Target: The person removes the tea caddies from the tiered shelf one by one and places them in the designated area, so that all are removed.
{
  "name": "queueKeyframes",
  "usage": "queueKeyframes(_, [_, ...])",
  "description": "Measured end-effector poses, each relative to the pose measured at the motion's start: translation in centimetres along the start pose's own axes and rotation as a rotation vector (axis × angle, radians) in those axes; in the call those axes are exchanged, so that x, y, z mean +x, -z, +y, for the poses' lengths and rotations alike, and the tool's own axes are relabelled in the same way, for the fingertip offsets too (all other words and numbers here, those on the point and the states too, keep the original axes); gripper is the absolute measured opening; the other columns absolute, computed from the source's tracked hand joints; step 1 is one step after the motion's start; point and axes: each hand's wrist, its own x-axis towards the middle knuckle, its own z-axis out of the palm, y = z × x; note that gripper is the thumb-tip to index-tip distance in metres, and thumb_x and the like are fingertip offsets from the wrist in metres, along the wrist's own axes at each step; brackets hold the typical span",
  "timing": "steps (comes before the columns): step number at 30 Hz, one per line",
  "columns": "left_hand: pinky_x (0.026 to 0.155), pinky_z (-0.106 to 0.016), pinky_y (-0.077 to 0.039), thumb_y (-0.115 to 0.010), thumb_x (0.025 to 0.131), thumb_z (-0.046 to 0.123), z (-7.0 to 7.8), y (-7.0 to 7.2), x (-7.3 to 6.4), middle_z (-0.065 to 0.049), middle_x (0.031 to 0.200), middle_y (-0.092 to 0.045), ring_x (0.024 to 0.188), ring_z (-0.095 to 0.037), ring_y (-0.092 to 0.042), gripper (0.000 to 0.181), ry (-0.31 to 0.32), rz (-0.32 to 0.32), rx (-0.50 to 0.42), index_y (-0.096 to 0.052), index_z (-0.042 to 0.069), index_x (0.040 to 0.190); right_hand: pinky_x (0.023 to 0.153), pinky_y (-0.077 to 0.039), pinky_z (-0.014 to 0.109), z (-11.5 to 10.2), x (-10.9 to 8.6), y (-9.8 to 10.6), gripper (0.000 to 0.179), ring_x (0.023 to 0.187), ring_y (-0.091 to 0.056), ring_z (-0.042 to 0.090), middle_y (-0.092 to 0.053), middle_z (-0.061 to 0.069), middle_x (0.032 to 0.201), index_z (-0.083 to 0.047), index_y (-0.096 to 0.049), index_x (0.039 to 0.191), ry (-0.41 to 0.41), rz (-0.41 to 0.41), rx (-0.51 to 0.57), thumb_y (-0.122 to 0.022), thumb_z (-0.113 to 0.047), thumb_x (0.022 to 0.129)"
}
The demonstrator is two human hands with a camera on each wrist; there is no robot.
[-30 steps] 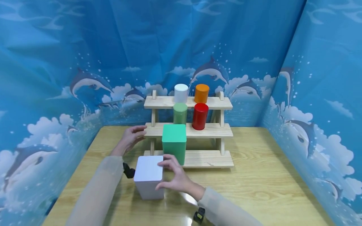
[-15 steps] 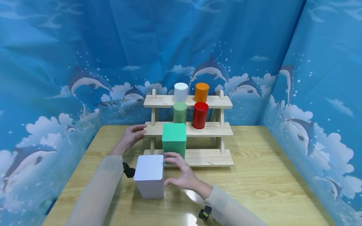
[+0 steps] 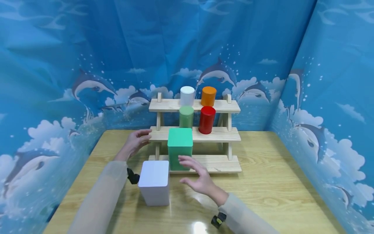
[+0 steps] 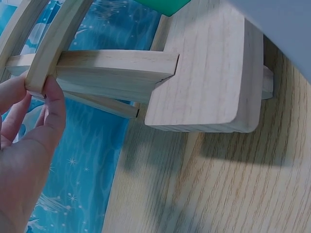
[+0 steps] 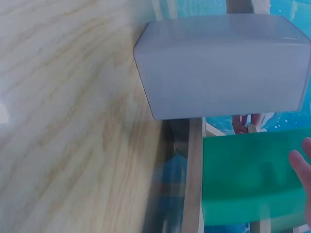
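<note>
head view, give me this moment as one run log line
left hand: pinches middle shelf at its end | right hand: holds nothing | white block: on table | green block: on bottom shelf

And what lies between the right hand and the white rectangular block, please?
The head view shows bare wood-grain tabletop between the right hand and the white rectangular block; the green block stands beyond, on the lowest shelf.
</note>
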Motion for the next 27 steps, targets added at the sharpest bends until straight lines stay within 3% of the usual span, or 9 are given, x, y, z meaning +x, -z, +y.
queueKeyframes(4, [0.092,-0.034,-0.048,-0.059,0.092,0.009,0.1,0.0,0.0,-0.013,0.134,-0.043,0.107,-0.019,-0.052,0.045,-0.005,0.001,0.010,-0.046,0.001,0.134,0.091,-0.049,0.039,0.1,0.1,0.7,0.038,0.104,-0.054,0.042,-0.054,0.032,0.112,0.007,-0.056,0.114,0.062,0.061,-0.041,-0.068,-0.015,0.085])
queueKeyframes(8, [0.093,-0.036,-0.047,-0.059,0.092,0.009,0.1,0.1,0.0,-0.013,0.134,-0.043,0.110,-0.022,-0.051,0.044,-0.009,-0.005,0.015,-0.046,0.002,0.133,0.085,-0.052,0.037,0.2,0.3,1.4,0.029,0.096,-0.058,0.037,-0.059,0.029,0.102,0.012,-0.058,0.104,0.120,0.151,-0.057,-0.067,-0.009,0.086])
queueKeyframes(14, [0.093,-0.035,-0.048,-0.060,0.091,0.010,-0.1,0.2,0.0,-0.013,0.134,-0.043,0.108,-0.020,-0.051,0.045,-0.005,-0.008,0.009,-0.046,0.002,0.134,0.085,-0.051,0.034,0.6,0.8,2.3,0.028,0.096,-0.058,0.036,-0.060,0.027,0.102,0.014,-0.058,0.101,0.129,0.238,-0.064,-0.065,-0.009,0.088])
queueKeyframes(21, [0.093,-0.035,-0.047,-0.060,0.091,0.011,-0.1,0.0,-0.1,-0.013,0.133,-0.043,0.106,-0.018,-0.053,0.045,-0.019,-0.018,-0.005,-0.046,0.002,0.134,0.087,-0.050,0.044,0.8,1.3,3.2,0.041,0.106,-0.049,0.046,-0.047,0.038,0.115,0.018,-0.052,0.110,-0.034,0.216,-0.032,-0.067,-0.013,0.087])
queueKeyframes(27, [0.090,-0.031,-0.050,-0.059,0.091,0.009,-0.2,0.0,-0.2,-0.012,0.131,-0.044,0.101,-0.016,-0.054,0.044,-0.037,-0.012,-0.022,-0.047,0.001,0.133,0.095,-0.046,0.038,1.3,1.5,3.4,0.057,0.115,-0.043,0.046,-0.037,0.038,0.129,0.020,-0.045,0.118,-0.195,0.141,-0.079,-0.073,0.014,0.068])
